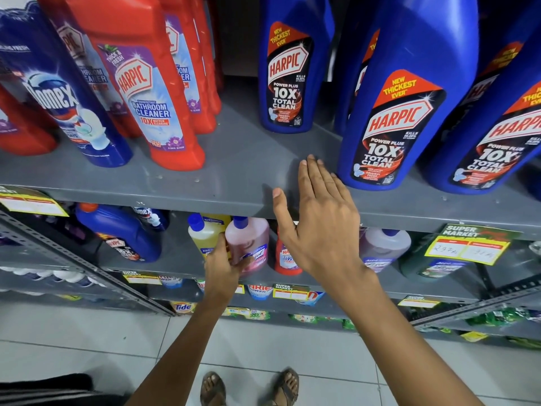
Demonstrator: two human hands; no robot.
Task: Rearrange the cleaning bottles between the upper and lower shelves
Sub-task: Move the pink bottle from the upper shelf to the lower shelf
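Grey shelving [234, 183]: left hand [224, 266] wraps the rigid, slick pink bottle [248, 244] mid-body, right hand [319, 218] flat, empty.

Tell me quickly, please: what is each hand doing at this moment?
Left hand: closed around the pink bottle on the lower shelf.
Right hand: open, fingers flat, holding nothing, over the upper shelf edge.
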